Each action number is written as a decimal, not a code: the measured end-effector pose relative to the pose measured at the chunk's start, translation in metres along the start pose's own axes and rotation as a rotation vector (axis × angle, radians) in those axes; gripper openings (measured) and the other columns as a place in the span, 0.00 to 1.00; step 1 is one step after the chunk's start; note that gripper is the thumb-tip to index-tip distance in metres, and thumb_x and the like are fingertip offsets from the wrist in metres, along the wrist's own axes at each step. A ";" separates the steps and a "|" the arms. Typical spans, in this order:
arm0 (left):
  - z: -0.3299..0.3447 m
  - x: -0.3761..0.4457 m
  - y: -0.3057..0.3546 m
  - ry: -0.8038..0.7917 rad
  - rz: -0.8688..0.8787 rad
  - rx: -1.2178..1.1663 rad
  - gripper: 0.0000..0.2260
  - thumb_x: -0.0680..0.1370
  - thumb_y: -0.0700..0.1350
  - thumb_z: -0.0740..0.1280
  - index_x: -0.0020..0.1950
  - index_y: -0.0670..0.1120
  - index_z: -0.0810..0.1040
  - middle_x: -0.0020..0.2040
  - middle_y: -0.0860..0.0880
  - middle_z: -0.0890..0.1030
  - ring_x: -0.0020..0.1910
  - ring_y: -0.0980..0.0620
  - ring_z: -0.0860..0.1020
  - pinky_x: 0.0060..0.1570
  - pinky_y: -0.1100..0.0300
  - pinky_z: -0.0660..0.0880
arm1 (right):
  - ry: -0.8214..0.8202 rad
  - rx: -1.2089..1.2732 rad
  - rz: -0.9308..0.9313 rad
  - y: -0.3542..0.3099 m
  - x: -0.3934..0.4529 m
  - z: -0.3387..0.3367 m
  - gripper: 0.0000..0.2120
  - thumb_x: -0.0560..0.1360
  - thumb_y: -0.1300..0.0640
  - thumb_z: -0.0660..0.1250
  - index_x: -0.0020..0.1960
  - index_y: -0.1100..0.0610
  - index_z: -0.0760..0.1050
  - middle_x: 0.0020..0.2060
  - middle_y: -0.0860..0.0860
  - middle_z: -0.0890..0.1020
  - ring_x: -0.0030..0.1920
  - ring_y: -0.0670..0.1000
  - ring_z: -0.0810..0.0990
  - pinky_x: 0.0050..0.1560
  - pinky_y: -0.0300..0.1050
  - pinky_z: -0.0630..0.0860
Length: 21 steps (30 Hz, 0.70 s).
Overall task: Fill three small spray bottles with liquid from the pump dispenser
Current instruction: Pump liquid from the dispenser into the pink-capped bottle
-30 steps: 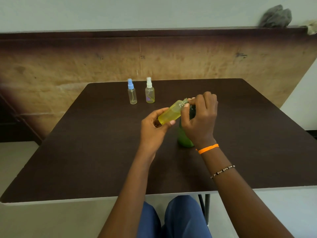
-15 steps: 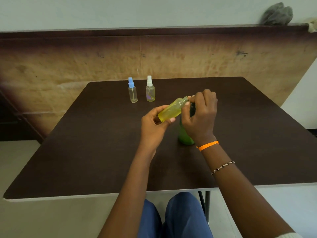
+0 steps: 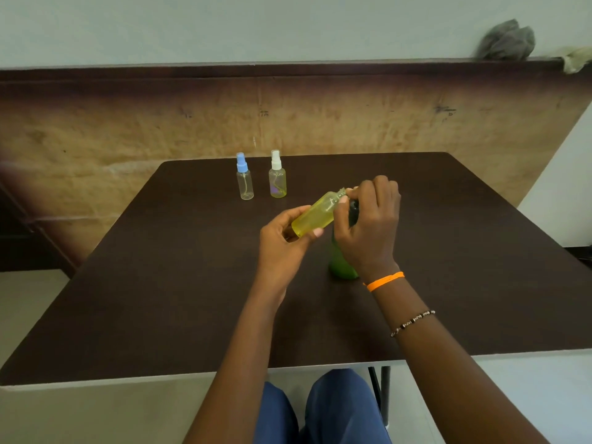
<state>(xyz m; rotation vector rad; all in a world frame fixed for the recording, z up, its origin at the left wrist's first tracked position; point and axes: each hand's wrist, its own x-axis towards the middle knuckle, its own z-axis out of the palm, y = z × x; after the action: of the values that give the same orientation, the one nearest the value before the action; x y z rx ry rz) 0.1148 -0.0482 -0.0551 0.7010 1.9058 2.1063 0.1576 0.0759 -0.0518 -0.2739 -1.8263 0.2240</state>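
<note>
While the left hand [image 3: 282, 248] grips the base of the open spray bottle [image 3: 315, 214], fingers curled round it, the bottle's long axis tilts up and right, its neck meeting the right hand [image 3: 368, 225]. Right fingers curl over the dark pump head; exact hold on it hidden. Green pump dispenser [image 3: 341, 265] stands under that hand, just right of the left. Held bottle looks nearly full, yellow. Beyond both hands, well apart: blue-capped bottle [image 3: 245, 177], looks empty; white-capped bottle [image 3: 277, 176], partly filled. Judgement: neck must stay under spout.
</note>
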 end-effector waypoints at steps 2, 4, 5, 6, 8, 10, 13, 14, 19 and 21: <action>-0.001 0.000 0.000 -0.004 -0.005 -0.005 0.15 0.72 0.37 0.72 0.53 0.54 0.78 0.50 0.54 0.82 0.50 0.60 0.80 0.51 0.62 0.77 | 0.000 0.012 -0.013 0.001 0.001 0.000 0.08 0.73 0.60 0.61 0.37 0.63 0.71 0.35 0.58 0.71 0.38 0.53 0.65 0.38 0.50 0.65; -0.001 0.000 0.002 -0.009 -0.005 -0.011 0.15 0.72 0.37 0.72 0.52 0.55 0.78 0.49 0.54 0.82 0.48 0.61 0.80 0.50 0.64 0.77 | -0.009 0.024 -0.006 0.000 0.004 -0.003 0.09 0.74 0.59 0.60 0.37 0.63 0.70 0.35 0.58 0.71 0.38 0.53 0.66 0.39 0.49 0.65; -0.001 0.000 0.004 -0.009 -0.004 -0.010 0.16 0.72 0.36 0.72 0.52 0.55 0.78 0.49 0.54 0.82 0.48 0.62 0.80 0.49 0.64 0.77 | -0.014 0.030 0.002 -0.002 0.006 -0.005 0.09 0.74 0.59 0.60 0.37 0.62 0.70 0.35 0.57 0.71 0.38 0.53 0.65 0.40 0.48 0.64; -0.001 0.000 0.005 -0.012 0.002 -0.010 0.16 0.72 0.36 0.71 0.52 0.55 0.78 0.49 0.54 0.82 0.48 0.62 0.80 0.49 0.65 0.77 | -0.017 0.028 0.010 -0.004 0.008 -0.006 0.10 0.75 0.58 0.60 0.37 0.62 0.70 0.35 0.57 0.71 0.38 0.52 0.65 0.41 0.46 0.63; -0.001 0.000 0.006 -0.018 0.008 -0.007 0.16 0.72 0.36 0.71 0.54 0.53 0.78 0.49 0.54 0.82 0.48 0.63 0.79 0.49 0.66 0.77 | -0.019 0.013 0.034 -0.007 0.012 -0.008 0.10 0.75 0.58 0.59 0.37 0.61 0.69 0.35 0.56 0.71 0.38 0.51 0.65 0.41 0.44 0.62; -0.001 0.001 0.006 -0.015 0.002 -0.007 0.16 0.72 0.36 0.71 0.54 0.53 0.78 0.49 0.55 0.82 0.47 0.64 0.79 0.49 0.67 0.77 | -0.011 0.019 0.045 -0.007 0.011 -0.006 0.11 0.76 0.59 0.59 0.37 0.61 0.69 0.35 0.56 0.71 0.38 0.51 0.65 0.41 0.44 0.62; -0.001 0.002 0.003 -0.015 -0.004 0.009 0.16 0.71 0.35 0.71 0.54 0.52 0.78 0.50 0.55 0.82 0.49 0.62 0.79 0.52 0.63 0.77 | 0.005 0.010 -0.002 -0.001 0.001 -0.001 0.11 0.77 0.61 0.57 0.37 0.63 0.70 0.34 0.58 0.71 0.38 0.53 0.64 0.39 0.47 0.63; -0.001 0.001 0.002 -0.019 -0.010 0.016 0.16 0.71 0.35 0.71 0.55 0.51 0.78 0.50 0.54 0.82 0.49 0.62 0.79 0.52 0.62 0.77 | 0.004 0.009 -0.008 0.001 -0.002 -0.001 0.12 0.77 0.61 0.57 0.36 0.63 0.70 0.34 0.59 0.71 0.38 0.53 0.64 0.38 0.47 0.63; -0.001 -0.002 0.004 -0.023 -0.012 0.009 0.16 0.72 0.35 0.71 0.57 0.49 0.78 0.50 0.53 0.82 0.48 0.62 0.79 0.51 0.64 0.77 | 0.009 0.025 0.004 -0.002 0.002 -0.003 0.12 0.77 0.60 0.56 0.36 0.63 0.69 0.34 0.58 0.71 0.38 0.52 0.63 0.39 0.46 0.62; 0.000 -0.003 0.007 -0.023 -0.004 -0.001 0.16 0.72 0.35 0.71 0.56 0.50 0.78 0.49 0.55 0.82 0.46 0.65 0.79 0.49 0.66 0.77 | 0.006 0.035 0.009 -0.004 0.009 -0.007 0.13 0.78 0.59 0.56 0.36 0.62 0.69 0.34 0.57 0.70 0.38 0.51 0.63 0.40 0.45 0.61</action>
<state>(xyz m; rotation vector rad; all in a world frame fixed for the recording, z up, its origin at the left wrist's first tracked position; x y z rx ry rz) 0.1181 -0.0502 -0.0488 0.7181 1.8928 2.0869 0.1613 0.0744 -0.0407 -0.2585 -1.8135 0.2607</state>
